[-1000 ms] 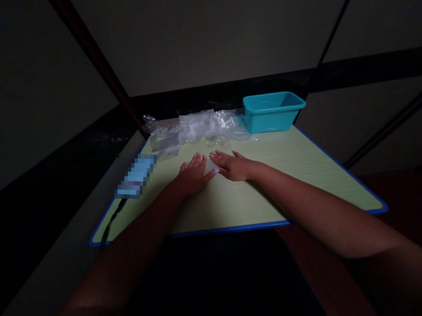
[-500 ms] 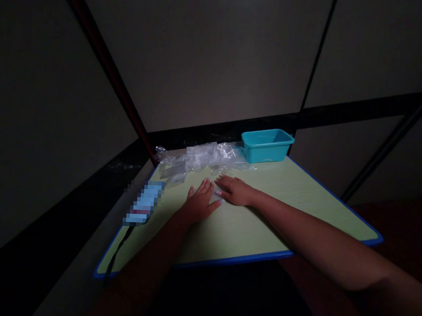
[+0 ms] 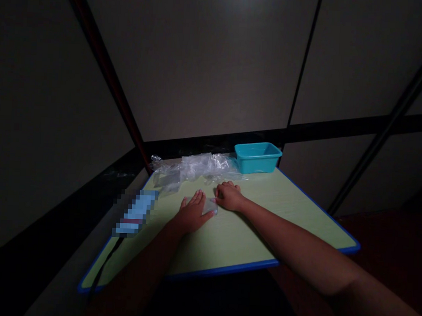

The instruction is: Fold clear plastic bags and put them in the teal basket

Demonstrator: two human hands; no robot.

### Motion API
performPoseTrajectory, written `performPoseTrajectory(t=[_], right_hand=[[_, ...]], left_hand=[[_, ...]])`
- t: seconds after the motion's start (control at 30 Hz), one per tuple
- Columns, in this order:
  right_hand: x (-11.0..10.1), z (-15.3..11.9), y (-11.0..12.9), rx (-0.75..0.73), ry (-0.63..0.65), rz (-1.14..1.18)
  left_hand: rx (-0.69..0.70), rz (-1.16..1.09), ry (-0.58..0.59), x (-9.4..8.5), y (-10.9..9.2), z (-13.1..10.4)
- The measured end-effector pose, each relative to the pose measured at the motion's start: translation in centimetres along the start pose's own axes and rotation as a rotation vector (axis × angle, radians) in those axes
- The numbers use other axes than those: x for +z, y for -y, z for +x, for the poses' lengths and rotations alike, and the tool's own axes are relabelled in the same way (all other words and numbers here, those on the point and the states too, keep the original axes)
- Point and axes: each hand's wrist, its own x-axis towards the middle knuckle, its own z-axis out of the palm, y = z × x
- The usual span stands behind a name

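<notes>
My left hand [image 3: 191, 214] lies flat on a small clear plastic bag [image 3: 209, 206], fingers stretched out and thumb apart. Part of the bag is hidden beneath that hand. At the bag's upper right corner is my right hand [image 3: 229, 196], its fingers curled in and its thumb and forefinger closed together on the edge. The bag rests flat on the light green tabletop [image 3: 242, 234].
A heap of clear plastic bags [image 3: 196, 169] lies along the table's far side. Right of it stands a turquoise plastic basket [image 3: 258, 160]. A blurred-out blue device [image 3: 137, 213] with a black strap [image 3: 106, 260] lies at the left edge. Walls rise behind and to the left.
My right hand's fingers have gone from spread flat to curled in at the bag's corner. More of the bag shows between my hands. The view has shifted slightly.
</notes>
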Motion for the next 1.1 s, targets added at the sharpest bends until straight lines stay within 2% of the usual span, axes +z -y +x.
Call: performPoseTrajectory(t=[0.23,0.4,0.57,0.67,0.8,0.93,1.1], right_hand=[[-0.1,-0.1,-0.1,-0.014,0.014,0.019],[-0.1,-0.1,0.0,0.028,-0.070,-0.050],[0.1,0.2,0.2,0.038,0.009,-0.065],[0.1,0.2,0.3,0.015,0.005,-0.031],[0.2,0.2,0.2,0.017,-0.035,0.083],[1.0,0.8,-0.4,-0.014,-0.075,0.319],[2.3,1.8,-1.4,-0.025,-0.039,0.573]], left_hand=[[0.022,-0.009,0.011,0.2,0.3,-0.1],[0.002,-0.008,0.021,0.3,0.2,0.1],[-0.013,-0.004,0.041,0.2,0.1,0.2],[-0.010,-0.004,0.048,0.1,0.0,0.1],[-0.008,-0.020,0.041,0.1,0.0,0.1],[-0.014,-0.031,0.039,0.1,0.0,0.1],[-0.018,-0.031,0.063,-0.3,-0.1,-0.1]])
